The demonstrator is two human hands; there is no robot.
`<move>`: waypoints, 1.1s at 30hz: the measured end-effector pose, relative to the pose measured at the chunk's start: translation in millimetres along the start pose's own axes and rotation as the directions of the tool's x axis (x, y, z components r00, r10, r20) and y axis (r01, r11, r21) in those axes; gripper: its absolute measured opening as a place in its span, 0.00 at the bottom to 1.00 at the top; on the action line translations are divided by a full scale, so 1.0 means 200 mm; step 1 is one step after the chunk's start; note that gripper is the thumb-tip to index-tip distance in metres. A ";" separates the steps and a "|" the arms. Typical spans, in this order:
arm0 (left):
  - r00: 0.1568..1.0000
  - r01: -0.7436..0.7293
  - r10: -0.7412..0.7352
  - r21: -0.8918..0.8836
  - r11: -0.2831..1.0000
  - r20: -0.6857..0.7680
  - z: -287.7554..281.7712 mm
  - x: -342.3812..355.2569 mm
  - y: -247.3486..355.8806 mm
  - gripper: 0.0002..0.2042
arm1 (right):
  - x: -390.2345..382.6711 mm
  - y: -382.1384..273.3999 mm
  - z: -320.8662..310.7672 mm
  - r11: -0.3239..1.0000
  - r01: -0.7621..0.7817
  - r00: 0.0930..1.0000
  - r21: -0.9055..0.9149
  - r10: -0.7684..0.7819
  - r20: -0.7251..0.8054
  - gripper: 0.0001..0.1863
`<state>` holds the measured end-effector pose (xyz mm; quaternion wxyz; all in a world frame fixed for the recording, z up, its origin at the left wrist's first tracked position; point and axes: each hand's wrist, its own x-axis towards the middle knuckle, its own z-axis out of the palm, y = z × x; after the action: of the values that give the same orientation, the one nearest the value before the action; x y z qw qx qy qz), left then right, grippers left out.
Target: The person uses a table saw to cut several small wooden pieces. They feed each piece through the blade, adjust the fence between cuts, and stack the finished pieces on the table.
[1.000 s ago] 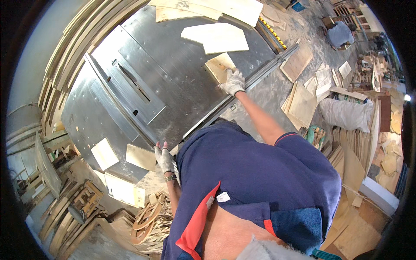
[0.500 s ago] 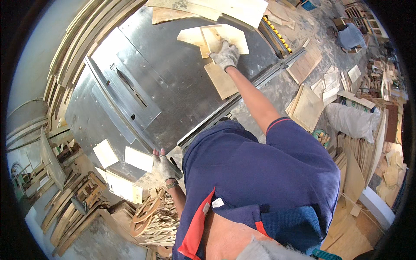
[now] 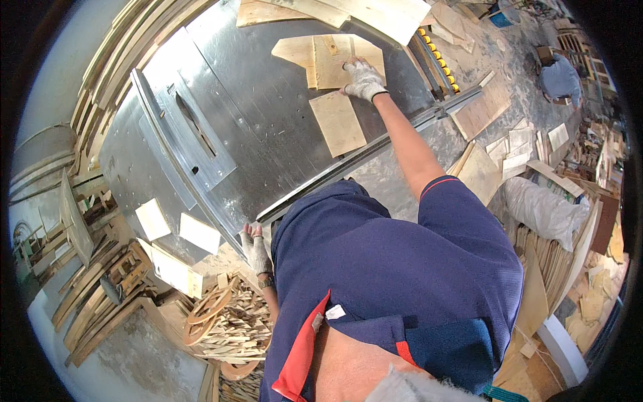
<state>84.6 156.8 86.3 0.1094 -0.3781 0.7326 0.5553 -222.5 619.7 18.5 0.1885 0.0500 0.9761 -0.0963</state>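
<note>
My right hand [image 3: 365,79], in a pale knitted glove, is stretched out over the metal table [image 3: 261,74]. Its fingers lie spread on the right part of a light wooden board [image 3: 338,67], which overlaps an angled wooden piece [image 3: 291,50]. Just below them a squarish plywood panel [image 3: 338,124] lies flat. My left hand [image 3: 254,249], gloved with bare fingertips, is held low beside the near end of a long metal fence [image 3: 177,157]. Its fingers are extended, with nothing visible in them. A slot with a thin blade [image 3: 194,124] shows in the tabletop.
Large boards [image 3: 388,17] lie at the table's far edge, by yellow rollers [image 3: 439,60]. Two small pale panels [image 3: 199,233] rest left of the fence. A pile of offcuts [image 3: 234,321] stands below left. Plywood pieces and a white sack [image 3: 546,204] crowd the right. Another person [image 3: 561,79] is farther off.
My right hand has shifted right across the light board, its fingers now flatter. The board sits straighter against the angled piece. My left hand's fingers point more upward. The view has shifted slightly.
</note>
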 end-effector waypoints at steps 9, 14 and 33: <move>0.998 -0.057 0.057 0.028 0.998 0.010 -0.03 -0.02 0.02 0.27 | 0.04 0.02 0.08 0.997 0.051 0.991 0.058 -0.043 -0.123 0.44; 0.999 -0.045 0.045 0.003 0.999 -0.007 -0.03 -0.03 0.00 0.27 | 0.06 -0.01 0.08 0.998 0.037 0.992 0.058 -0.030 -0.120 0.45; 0.968 -0.197 0.206 0.078 0.977 -0.140 -0.16 0.07 0.07 0.28 | 0.13 -0.30 0.16 0.974 -0.100 0.961 0.203 0.147 -0.233 0.50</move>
<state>73.1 123.7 99.3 0.0099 -0.3380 0.7906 0.5105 -243.3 555.2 -9.8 0.0659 0.1401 0.9732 -0.1697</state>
